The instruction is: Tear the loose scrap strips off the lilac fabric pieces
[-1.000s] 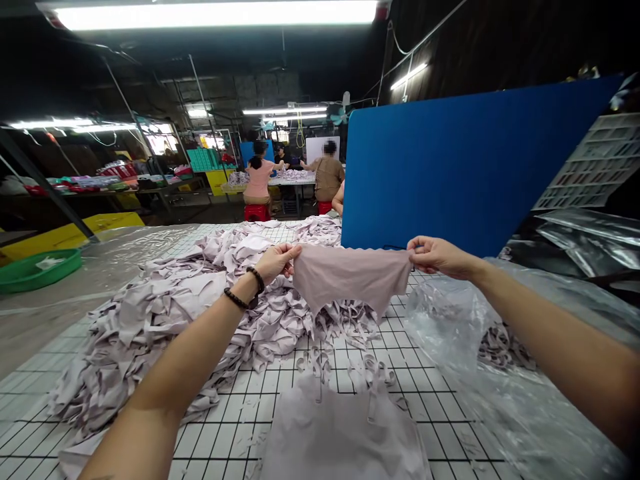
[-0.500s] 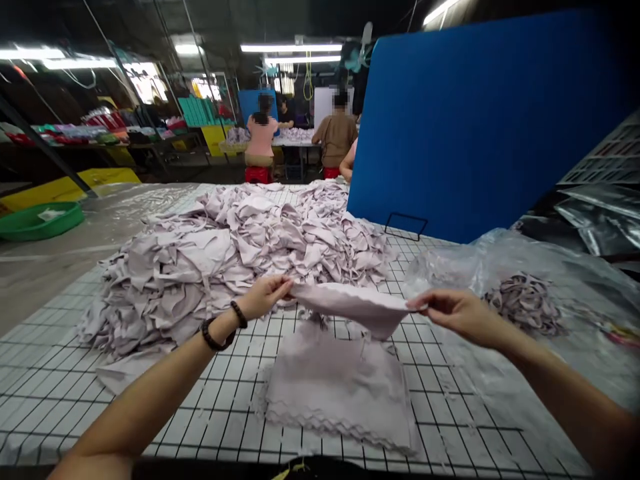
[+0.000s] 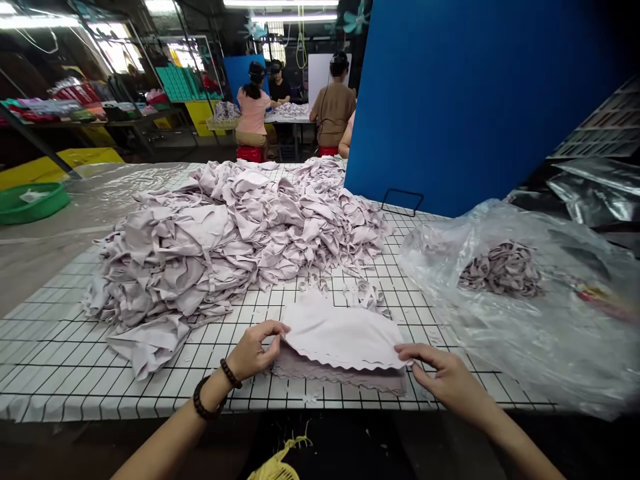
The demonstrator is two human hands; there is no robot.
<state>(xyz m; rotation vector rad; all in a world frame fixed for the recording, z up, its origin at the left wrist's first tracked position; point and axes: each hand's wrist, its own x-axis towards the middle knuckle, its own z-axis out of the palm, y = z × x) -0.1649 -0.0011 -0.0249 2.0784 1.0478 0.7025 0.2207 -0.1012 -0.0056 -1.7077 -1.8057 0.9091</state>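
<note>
A pale lilac garment piece with a scalloped hem is stretched between my two hands, low over the table. My left hand, with two dark bead bracelets at the wrist, pinches its left corner. The right corner is between the thumb and fingers of my right hand. Beneath it lie similar flat pieces, their wavy edges showing towards me; most of that stack is covered. Thin straps spread out beyond the stack. A large loose heap of the same lilac garments rises behind.
The table has a white cover with a black grid. At right lies a clear plastic bag around bundled lilac strips. Behind it stands a big blue board. A green basin sits far left. Several people work at a far table.
Both hands have come down and nearer to me, laying the stretched garment piece over the stack. My view has tilted downward, and both corners are still held.
</note>
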